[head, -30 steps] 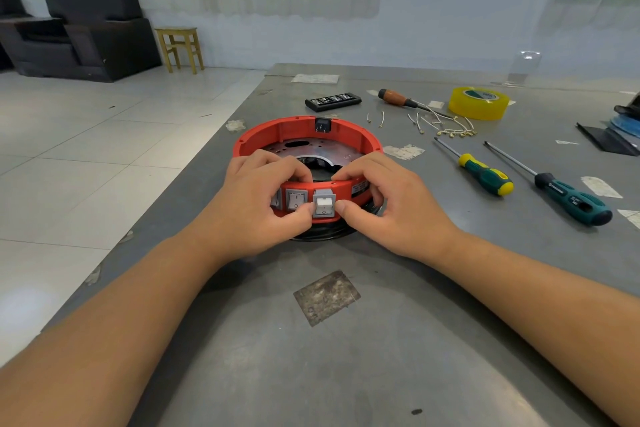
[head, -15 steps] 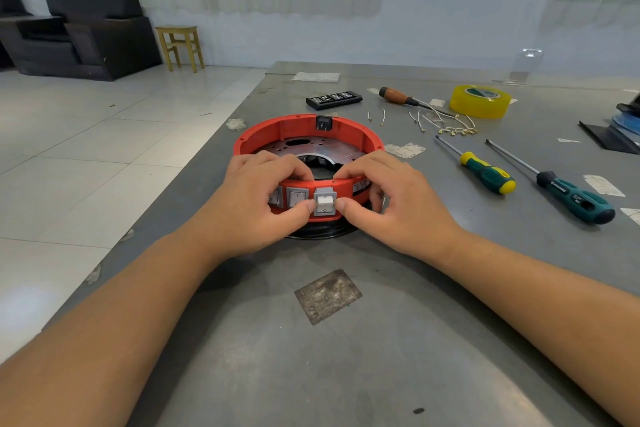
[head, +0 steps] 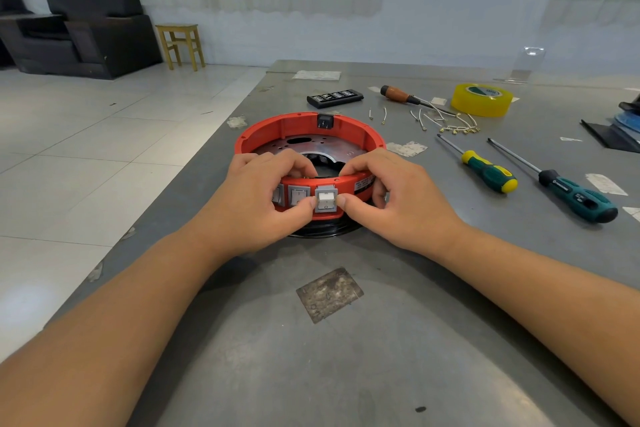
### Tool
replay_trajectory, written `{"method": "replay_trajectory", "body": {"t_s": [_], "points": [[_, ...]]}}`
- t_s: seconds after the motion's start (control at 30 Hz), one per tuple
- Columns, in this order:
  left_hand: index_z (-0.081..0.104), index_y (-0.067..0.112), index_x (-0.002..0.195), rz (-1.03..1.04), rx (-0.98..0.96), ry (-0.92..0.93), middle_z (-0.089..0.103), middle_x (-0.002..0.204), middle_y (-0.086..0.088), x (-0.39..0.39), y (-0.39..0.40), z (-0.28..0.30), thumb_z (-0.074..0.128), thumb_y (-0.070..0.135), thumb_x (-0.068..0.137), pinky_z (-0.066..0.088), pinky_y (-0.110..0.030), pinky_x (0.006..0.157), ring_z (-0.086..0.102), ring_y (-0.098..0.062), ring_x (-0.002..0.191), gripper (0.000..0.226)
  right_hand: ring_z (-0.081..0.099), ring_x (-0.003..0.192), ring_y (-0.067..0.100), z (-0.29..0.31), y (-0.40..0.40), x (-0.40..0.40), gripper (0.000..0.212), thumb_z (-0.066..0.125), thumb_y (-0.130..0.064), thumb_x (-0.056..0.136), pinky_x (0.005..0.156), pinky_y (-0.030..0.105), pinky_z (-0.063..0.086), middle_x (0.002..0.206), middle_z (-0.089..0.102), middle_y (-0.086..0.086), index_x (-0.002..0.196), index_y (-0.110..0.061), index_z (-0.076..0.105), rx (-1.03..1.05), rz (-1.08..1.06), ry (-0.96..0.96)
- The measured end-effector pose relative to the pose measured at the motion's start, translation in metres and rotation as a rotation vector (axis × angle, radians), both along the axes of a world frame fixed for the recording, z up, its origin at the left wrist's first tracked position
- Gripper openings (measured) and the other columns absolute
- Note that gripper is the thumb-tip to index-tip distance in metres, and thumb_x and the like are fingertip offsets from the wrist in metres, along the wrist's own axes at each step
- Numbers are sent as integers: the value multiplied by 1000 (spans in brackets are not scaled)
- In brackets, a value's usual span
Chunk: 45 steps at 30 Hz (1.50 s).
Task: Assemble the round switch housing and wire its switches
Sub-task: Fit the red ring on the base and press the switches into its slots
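1. The grey table [head: 381, 340] carries everything; its left edge runs diagonally just left of the left hand, with tiled floor [head: 86, 156] beyond it. Bare tabletop lies between the forearms, marked only by a worn square patch [head: 329, 295].
2. Far beyond the left hand, across the floor, stand a black armchair [head: 93, 24] and a small stool [head: 180, 43].
3. The red housing [head: 294, 126], a round open ring, sits on the table under both hands, on a black base [head: 322, 228]. Inside it lies a metal plate [head: 311, 146] with a central hole; a black socket [head: 325, 121] sits in the far wall.
4. The left hand [head: 256, 204] has its fingers curled over the housing's near rim, with the thumb against the left side of a grey switch [head: 325, 198].
5. The right hand [head: 398, 204] grips likewise, fingers over the rim, thumb on the switch's right side. The switch is pinched between both thumbs at the near wall.
6. Two more switches [head: 298, 195] sit in the wall just left of it, partly covered by the left hand.
7. Right of the right hand, well apart, lie a yellow-green screwdriver [head: 490, 175] and a dark green one [head: 576, 199].
8. Beyond the housing are a tape roll [head: 481, 100], a brown-handled screwdriver [head: 398, 95], loose wires [head: 446, 123] and a black bit case [head: 335, 98].
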<state>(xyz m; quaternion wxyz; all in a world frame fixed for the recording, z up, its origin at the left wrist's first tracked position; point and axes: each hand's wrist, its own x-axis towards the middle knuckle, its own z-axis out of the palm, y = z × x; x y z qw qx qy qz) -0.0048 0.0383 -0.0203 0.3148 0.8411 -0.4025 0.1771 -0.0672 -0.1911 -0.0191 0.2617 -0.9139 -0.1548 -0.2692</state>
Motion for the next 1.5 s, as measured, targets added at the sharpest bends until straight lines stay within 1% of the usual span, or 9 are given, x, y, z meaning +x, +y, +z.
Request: {"method": "replay_trajectory", "body": {"t_s": [0.27,0.47,0.67,0.83,0.9,1.0,1.13,1.23,1.5], "points": [[59,37,110,12,9,3,64,99,21,2,0,-2,49,62,82,24,-15,101,42,15,113,39,53,65,4,0,0,1,27,69,-45,88,69,29,49,90,53,-21,109,-29,65,-14,-13,-2],[58,39,110,16,-3,16,62,99,25,1,-1,-3,61,48,87,27,-17,96,33,33,109,25,51,69,-6,0,-1,3,24,72,-41,89,69,23,40,86,51,-24,108,-28,65,-20,-30,-4],[59,37,107,33,-8,21,60,96,27,0,-4,-3,60,43,88,28,-18,96,36,30,108,20,52,69,-6,-1,3,2,21,67,-46,86,67,23,41,89,55,-20,101,-33,62,-14,-67,-13],[60,38,113,9,38,48,64,103,23,2,1,0,59,48,91,36,-29,105,53,3,109,24,53,67,2,-2,2,0,24,64,-48,89,68,24,45,95,56,-18,106,-32,62,-14,-58,5],[62,38,118,-23,43,85,64,110,25,4,6,3,60,49,92,43,-20,100,58,-4,111,28,53,67,0,-3,2,-1,25,64,-46,91,69,25,46,99,57,-17,109,-30,62,-16,-52,1],[67,34,119,-41,7,119,63,116,28,9,15,8,62,44,92,48,-6,82,56,9,115,29,52,67,-2,-4,3,-2,28,62,-46,93,73,29,47,103,59,-13,112,-26,62,-19,-38,-9],[74,29,116,-8,16,75,68,113,24,13,17,8,72,33,98,47,-10,86,56,8,115,19,50,67,-5,-3,2,-2,33,63,-53,93,73,29,47,104,60,-10,112,-26,62,-39,-46,-15],[76,27,116,-15,10,51,71,112,19,13,15,7,72,34,98,42,-2,87,58,13,111,20,49,69,-7,-3,1,1,36,63,-55,92,73,27,47,104,61,-10,112,-25,62,-48,-63,-17],[72,28,111,10,14,-32,70,116,15,-3,-4,2,62,60,91,44,-49,104,60,-8,120,40,48,65,-7,-3,1,-1,36,60,-57,91,73,31,47,93,57,-14,108,-26,64,-69,-65,-58]]}}
